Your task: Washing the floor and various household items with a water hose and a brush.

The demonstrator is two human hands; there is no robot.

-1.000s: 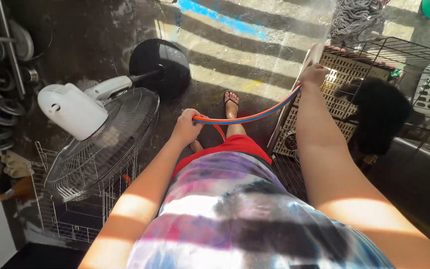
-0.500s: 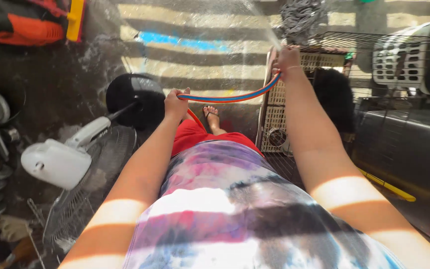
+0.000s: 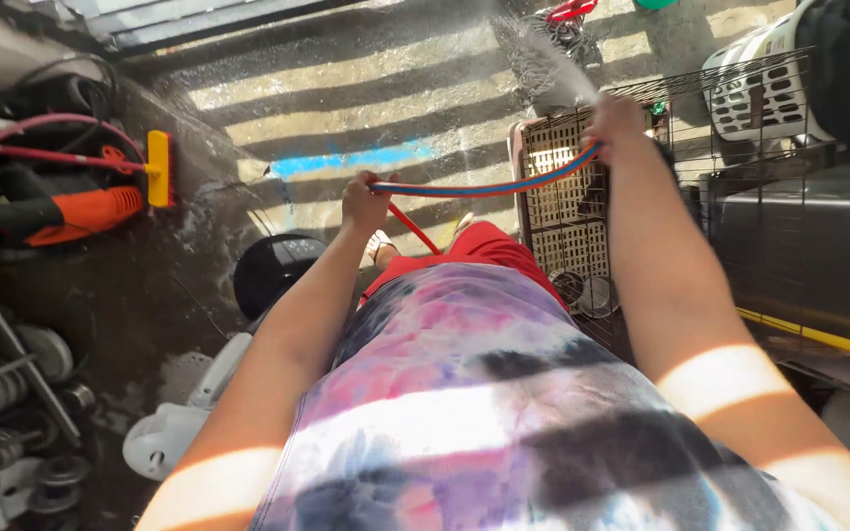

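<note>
An orange and blue hose (image 3: 489,187) runs between my two hands. My left hand (image 3: 364,202) grips it at mid-length, where it bends down toward my legs. My right hand (image 3: 616,120) holds the hose's end, and water sprays from there up and to the left over the wet concrete. Just below my right hand stands a beige slatted plastic panel (image 3: 558,211), leaning against a black wire cage (image 3: 720,108).
A white standing fan (image 3: 199,393) with a black round base (image 3: 273,267) lies at lower left. An orange machine with a yellow-headed tool (image 3: 100,202) sits at left. A white pet carrier (image 3: 764,84) is at upper right, a grey surface (image 3: 809,256) at right.
The view has tilted up and forward. My right hand has raised the hose end, and the spray now points farther across the floor. My left hand has kept its grip.
</note>
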